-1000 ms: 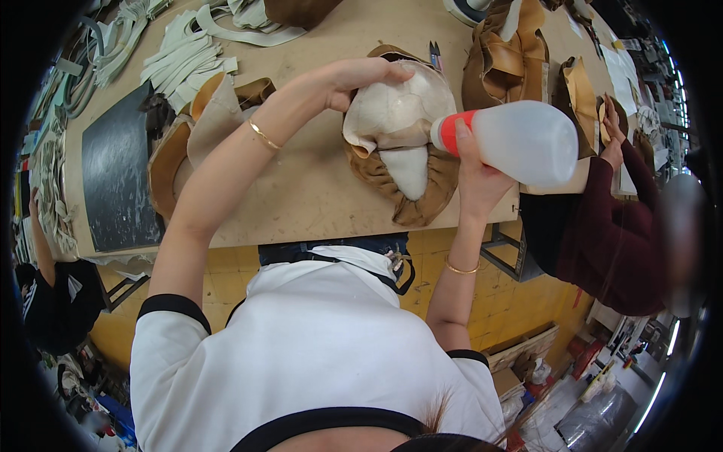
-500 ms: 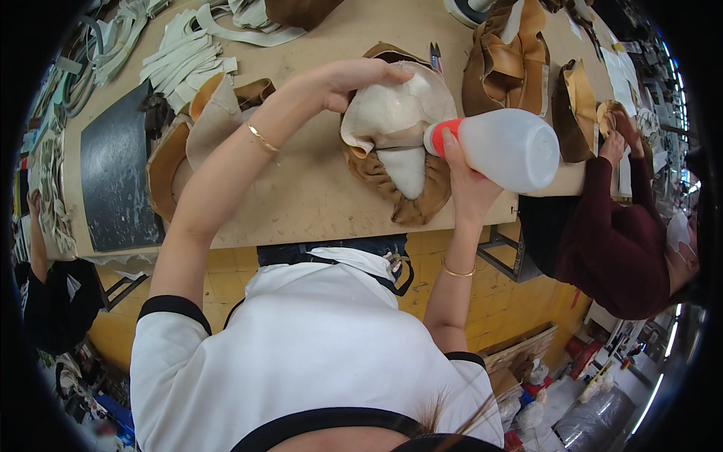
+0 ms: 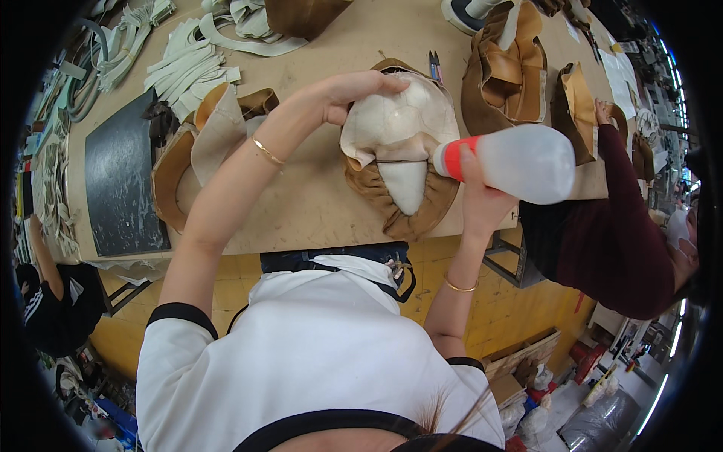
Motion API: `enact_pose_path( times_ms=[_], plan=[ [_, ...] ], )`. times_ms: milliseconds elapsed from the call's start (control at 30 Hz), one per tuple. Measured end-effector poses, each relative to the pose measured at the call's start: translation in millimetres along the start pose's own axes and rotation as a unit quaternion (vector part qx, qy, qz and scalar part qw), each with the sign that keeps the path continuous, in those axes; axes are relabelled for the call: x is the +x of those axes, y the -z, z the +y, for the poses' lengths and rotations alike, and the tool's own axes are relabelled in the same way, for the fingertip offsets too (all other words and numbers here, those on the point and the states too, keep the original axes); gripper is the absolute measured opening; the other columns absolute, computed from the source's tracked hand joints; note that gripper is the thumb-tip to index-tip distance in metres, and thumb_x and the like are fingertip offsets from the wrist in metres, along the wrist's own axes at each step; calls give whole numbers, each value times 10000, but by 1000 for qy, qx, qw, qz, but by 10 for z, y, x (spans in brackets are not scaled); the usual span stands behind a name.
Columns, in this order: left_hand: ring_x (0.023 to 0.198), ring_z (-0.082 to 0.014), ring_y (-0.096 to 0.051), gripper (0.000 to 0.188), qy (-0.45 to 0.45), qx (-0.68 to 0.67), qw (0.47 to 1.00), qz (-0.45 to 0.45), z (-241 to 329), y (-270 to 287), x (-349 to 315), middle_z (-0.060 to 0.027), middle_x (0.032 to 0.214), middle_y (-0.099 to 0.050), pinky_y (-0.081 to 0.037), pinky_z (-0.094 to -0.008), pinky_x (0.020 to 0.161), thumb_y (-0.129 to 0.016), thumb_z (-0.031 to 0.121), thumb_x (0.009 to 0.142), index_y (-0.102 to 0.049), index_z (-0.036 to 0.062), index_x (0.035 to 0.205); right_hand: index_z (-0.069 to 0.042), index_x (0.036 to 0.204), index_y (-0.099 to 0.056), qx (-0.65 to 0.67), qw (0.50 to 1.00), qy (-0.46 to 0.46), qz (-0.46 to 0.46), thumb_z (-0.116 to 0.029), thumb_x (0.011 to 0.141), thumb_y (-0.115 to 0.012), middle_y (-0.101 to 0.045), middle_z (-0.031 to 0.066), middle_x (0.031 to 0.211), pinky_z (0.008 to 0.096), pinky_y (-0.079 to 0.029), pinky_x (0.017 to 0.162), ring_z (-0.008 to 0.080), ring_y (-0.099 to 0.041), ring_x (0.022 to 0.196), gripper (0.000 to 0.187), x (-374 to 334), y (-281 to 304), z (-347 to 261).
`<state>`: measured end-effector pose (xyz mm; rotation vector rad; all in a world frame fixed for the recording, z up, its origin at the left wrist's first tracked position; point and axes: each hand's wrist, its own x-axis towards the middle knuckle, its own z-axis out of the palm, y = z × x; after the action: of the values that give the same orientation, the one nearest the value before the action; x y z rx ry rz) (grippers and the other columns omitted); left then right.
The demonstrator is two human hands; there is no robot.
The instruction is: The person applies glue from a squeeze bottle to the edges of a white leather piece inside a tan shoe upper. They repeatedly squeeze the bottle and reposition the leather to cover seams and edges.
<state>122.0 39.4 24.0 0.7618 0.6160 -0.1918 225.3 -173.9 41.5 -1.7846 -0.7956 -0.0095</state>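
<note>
Two hands at work: your left hand (image 3: 365, 89), half closed, grips the far left edge of one brown and white leather piece (image 3: 401, 134), on the table (image 3: 301, 207) before you. Your right hand (image 3: 486, 203) wraps around one white bottle (image 3: 527, 164), tipped sideways, narrow end at the piece's right side; contact unclear. Beyond: one pair of snips (image 3: 435, 68). Left: one black board (image 3: 123, 181).
</note>
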Motion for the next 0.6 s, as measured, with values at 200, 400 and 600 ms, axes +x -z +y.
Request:
enact_pose_path(
  times_ms=[200,400,600],
  plan=[
    [993,-202,-606,395,-18,-1,1000,9,36,22,-20,-153,1146,-572,-524,-337,869,-527,256,910,-497,-39,1171,43,1004,-553,70,992,-21,106,-137,698,-770,-589,96,962,328,-459,805,183,-557,837,416,-6,-1,17],
    [1028,-203,-591,405,-1,-1,1000,13,-8,18,16,-149,1169,-560,-505,-347,896,-516,270,916,-487,-29,1187,57,1040,-525,20,988,-20,150,-86,756,-709,-575,110,1000,327,-463,817,184,-554,870,367,-120,-68,36],
    [1070,-203,-565,428,0,20,1000,17,-32,-67,28,-140,1208,-535,-475,-353,932,-487,306,927,-470,-11,1214,67,1063,-513,237,931,-61,271,-62,759,-701,-566,108,1038,340,-462,832,192,-549,885,381,-132,42,-30]
  ],
)
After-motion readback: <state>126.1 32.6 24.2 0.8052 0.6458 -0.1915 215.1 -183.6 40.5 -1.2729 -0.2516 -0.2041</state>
